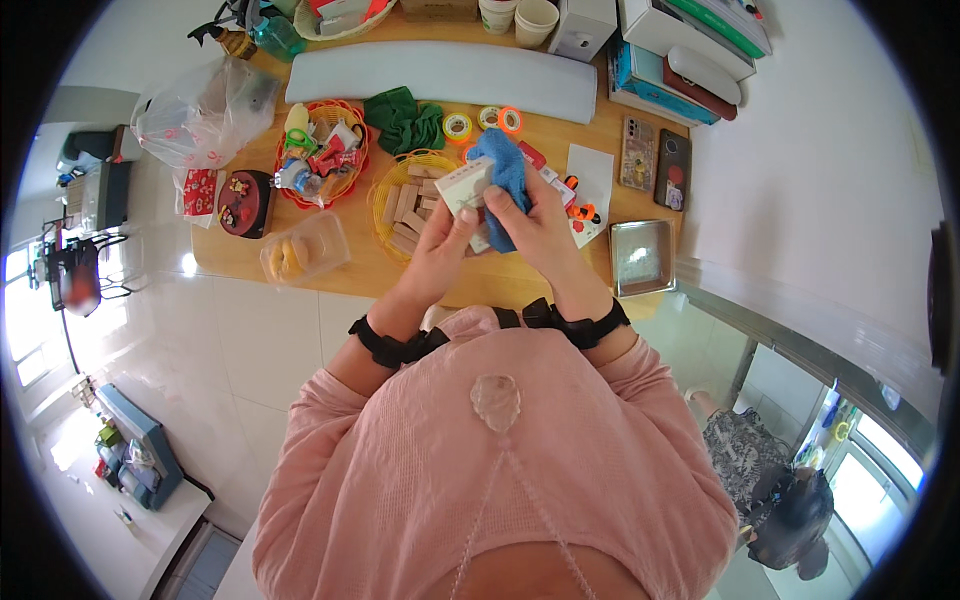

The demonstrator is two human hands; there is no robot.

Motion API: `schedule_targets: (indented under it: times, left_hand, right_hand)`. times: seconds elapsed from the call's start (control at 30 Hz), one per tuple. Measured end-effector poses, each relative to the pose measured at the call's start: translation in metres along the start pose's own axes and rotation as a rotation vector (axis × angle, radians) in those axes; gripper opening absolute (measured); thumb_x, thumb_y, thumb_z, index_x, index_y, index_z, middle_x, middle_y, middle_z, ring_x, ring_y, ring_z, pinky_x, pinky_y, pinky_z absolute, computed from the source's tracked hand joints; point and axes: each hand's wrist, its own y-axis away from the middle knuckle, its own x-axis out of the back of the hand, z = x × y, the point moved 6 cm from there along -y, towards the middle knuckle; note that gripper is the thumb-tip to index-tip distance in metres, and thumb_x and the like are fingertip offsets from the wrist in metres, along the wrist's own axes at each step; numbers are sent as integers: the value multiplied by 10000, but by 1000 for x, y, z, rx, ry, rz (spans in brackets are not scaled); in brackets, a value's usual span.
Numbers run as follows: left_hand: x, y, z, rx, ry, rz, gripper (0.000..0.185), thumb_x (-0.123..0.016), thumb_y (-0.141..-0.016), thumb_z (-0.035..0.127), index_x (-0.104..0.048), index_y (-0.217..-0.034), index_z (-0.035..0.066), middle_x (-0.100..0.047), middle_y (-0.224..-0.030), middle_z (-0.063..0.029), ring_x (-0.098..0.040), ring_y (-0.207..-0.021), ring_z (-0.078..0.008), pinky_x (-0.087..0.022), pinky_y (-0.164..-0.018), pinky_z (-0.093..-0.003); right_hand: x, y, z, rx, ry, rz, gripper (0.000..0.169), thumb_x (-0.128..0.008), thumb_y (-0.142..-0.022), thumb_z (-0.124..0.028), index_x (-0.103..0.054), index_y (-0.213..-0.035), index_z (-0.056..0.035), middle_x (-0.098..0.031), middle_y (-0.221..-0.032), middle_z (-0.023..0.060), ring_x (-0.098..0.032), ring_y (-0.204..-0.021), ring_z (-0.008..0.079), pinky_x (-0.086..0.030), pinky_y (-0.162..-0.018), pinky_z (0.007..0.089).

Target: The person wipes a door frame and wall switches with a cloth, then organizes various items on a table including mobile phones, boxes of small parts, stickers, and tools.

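My left hand (442, 244) grips a small white box (466, 186) that bears writing, its thumb on the near edge. My right hand (544, 225) holds a blue cloth (504, 161) against the box's right side. Below and to the left of the box, a yellow woven basket (380, 232) holds several wooden blocks (405, 204). A white sheet of paper (592, 169) lies to the right of my right hand, with small orange and black items (581, 212) on it. Rolls of tape (457, 127) and a crumpled green cloth (405, 124) lie beyond the box. The hands hide part of the table.
An orange basket of small goods (330, 112), a plastic tub with bread rings (330, 232) and a dark red round box (246, 202) stand at the left. Two phones (637, 154) and a metal tray (643, 289) lie at the right. Another person (750, 465) is at the lower right.
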Motion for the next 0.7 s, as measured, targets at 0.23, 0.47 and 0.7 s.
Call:
schedule_targets:
  times: [0.23,0.47,0.7]
  left_hand:
    - [10,6,-9,213,32,30,498,-290,-950,445,-276,-1352,151,-424,-1303,-37,-469,-1147,-204,-465,-853,-447]
    - [8,5,-24,380,583,22,616,-265,-887,594,-381,-1303,154,-473,-1260,-76,-510,-1098,-244,-425,-908,-439]
    - [57,-19,-4,209,565,300,602,-442,-806,538,-460,-1215,98,-510,-1194,-131,-511,-1054,-334,-409,-860,-485]
  right_hand:
    - [-8,26,22,330,526,175,372,-646,-762,-198,-502,-1032,14,-523,-1038,192,-536,-881,345,-452,-697,370]
    - [-25,41,5,662,1080,89,469,-653,-691,-267,-541,-1098,-61,-478,-1232,134,-484,-1082,275,-419,-843,369]
    - [-11,58,111,575,983,-102,273,-587,-740,-176,-597,-999,-93,-527,-1154,67,-498,-1059,209,-424,-816,345]
